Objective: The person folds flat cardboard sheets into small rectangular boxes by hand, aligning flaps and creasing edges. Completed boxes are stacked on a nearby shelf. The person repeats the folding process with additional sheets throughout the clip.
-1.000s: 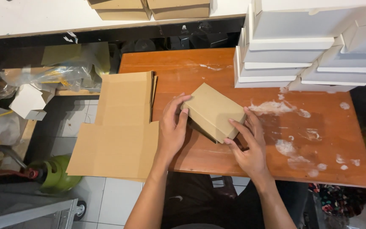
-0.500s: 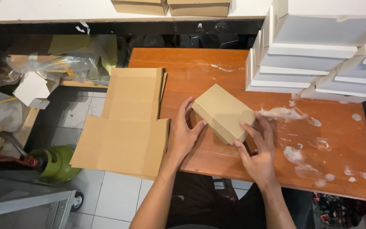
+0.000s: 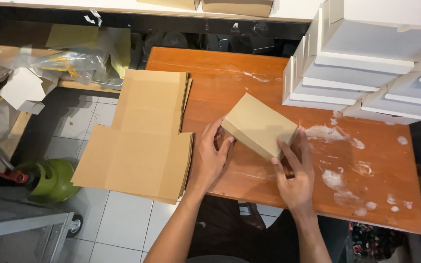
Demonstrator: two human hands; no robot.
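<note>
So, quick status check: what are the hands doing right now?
Left hand and right hand both grip the closed brown box on the wooden table. Flat cardboard stack lies left; white boxes behind. Nothing obstructs.

Wood table (image 3: 230, 78): cardboard box (image 3: 259, 124), white boxes (image 3: 366, 73)
</note>
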